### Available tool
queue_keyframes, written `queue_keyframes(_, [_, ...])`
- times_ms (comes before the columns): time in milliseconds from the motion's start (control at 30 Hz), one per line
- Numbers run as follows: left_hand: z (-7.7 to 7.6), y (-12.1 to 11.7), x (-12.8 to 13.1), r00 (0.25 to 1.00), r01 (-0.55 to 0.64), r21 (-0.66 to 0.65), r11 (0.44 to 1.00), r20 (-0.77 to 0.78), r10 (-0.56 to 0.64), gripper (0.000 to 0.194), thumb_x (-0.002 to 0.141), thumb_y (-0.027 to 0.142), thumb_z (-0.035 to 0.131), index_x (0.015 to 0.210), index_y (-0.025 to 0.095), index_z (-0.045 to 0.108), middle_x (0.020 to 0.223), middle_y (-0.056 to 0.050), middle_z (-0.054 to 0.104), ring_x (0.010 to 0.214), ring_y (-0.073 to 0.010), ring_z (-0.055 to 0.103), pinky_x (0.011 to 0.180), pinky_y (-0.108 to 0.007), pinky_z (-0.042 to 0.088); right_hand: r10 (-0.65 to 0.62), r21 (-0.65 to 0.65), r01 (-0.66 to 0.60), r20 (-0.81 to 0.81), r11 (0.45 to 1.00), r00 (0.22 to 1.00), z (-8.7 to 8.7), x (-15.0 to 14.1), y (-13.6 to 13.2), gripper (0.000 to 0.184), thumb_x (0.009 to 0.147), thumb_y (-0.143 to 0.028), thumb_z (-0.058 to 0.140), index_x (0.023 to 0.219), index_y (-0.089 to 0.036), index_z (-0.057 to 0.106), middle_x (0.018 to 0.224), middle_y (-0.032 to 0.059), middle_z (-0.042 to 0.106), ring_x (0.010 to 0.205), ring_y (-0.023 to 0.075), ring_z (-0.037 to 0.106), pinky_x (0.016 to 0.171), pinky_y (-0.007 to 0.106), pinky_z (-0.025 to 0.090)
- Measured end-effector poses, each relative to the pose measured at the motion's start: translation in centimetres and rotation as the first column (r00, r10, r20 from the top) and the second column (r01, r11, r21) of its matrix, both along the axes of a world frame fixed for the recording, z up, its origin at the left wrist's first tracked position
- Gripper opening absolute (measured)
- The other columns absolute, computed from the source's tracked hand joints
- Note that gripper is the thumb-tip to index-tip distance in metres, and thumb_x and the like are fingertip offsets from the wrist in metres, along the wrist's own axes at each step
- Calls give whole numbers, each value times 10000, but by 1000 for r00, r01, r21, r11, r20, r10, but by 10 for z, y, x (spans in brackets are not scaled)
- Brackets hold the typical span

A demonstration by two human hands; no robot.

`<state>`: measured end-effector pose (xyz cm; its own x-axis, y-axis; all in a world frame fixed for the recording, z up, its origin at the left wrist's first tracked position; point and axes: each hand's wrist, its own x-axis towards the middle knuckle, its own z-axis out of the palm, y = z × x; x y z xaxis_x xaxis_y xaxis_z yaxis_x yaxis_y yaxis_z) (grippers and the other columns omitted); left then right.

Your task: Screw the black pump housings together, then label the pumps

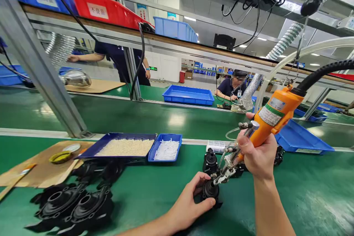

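Note:
My right hand (258,151) is wrapped round an orange electric screwdriver (272,114), which hangs tilted from a hook, with a black cable and a clear hose running to it. Its metal nose points down and left to a black plastic pump housing (211,190) on the green bench. Around that housing, my left hand (190,202) has its thumb at the near side and its fingers at the far side. Another black housing (210,160) stands just behind. More dark parts are partly hidden behind the screwdriver and my right hand.
Black housings (88,206) lie at the left, near a brush (19,180) on cardboard. Blue trays hold small cream pieces (125,147) and white strips (167,150). A blue tray (304,138) stands at right. A metal post (44,59) rises at left. Two people work beyond the bench.

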<state>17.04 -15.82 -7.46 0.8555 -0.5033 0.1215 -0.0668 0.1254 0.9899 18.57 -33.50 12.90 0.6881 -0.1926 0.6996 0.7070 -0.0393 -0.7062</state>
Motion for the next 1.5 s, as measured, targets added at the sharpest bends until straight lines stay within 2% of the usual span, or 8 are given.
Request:
queue_keyframes(333, [-7,1,3,998,-45,-23,999,36,46,521,845,370,826,1253,231,533,1301,-84,626,1231,-274,590,1141,-442,479,-6,-25,6,-14,1000,1000,0,4,7,539,777,-353,888,1205,-197,601,622,-64,605,421,97,488,392,214,416])
queue_keyframes(533, [-8,0,2,1000,-25,-60,998,-12,24,482,862,354,832,1218,219,537,1298,-79,638,1237,-261,611,1174,-450,472,5,-51,-8,-64,999,998,-4,6,28,407,732,-285,853,998,-222,551,558,-110,508,433,96,473,458,237,485])
queue_keyframes(667, [-8,-1,0,998,-52,-85,995,-23,51,484,846,341,844,1194,210,534,1249,-72,643,1185,-251,622,1127,-442,513,-23,-52,16,-143,999,989,-10,7,36,430,724,-315,858,1003,-214,546,548,-116,495,403,87,427,388,216,400])
queue_keyframes(833, [0,-2,-1,999,-39,-94,995,-22,37,436,835,300,842,1143,196,552,1206,-66,638,1187,-257,608,1110,-451,519,-88,-81,80,-100,993,991,-16,4,35,399,726,-336,849,950,-211,544,551,-108,496,425,91,443,426,233,442])
queue_keyframes(1000, [2,-1,-3,1000,-29,-90,996,-1,29,412,851,301,826,1147,204,555,1210,-64,646,1199,-258,609,1127,-457,496,-125,-77,117,-121,990,985,-17,2,37,468,710,-370,861,1023,-202,555,564,-110,507,434,107,467,426,246,467])
queue_keyframes(1200, [1,5,-7,998,-34,-13,999,61,35,496,835,362,822,1207,213,529,1167,-65,650,1129,-254,614,1076,-450,496,-276,-110,278,31,954,961,6,-12,6,518,683,-320,901,1120,-169,668,826,6,692,589,144,614,569,301,586])
queue_keyframes(1333, [1,3,-4,995,-43,9,999,86,42,497,825,336,807,1212,212,522,1183,-68,643,1143,-258,603,1089,-462,482,-381,-141,398,134,907,915,18,-27,-27,380,736,-360,909,1013,-170,733,1078,100,734,668,157,648,567,297,546])
queue_keyframes(1500, [3,-4,1,996,-49,3,999,78,49,496,830,329,791,1223,211,511,1202,-77,646,1163,-265,604,1099,-456,470,-291,-67,303,151,951,945,12,-31,-26,502,770,-420,902,1174,-190,712,779,54,711,743,258,699,606,351,534])
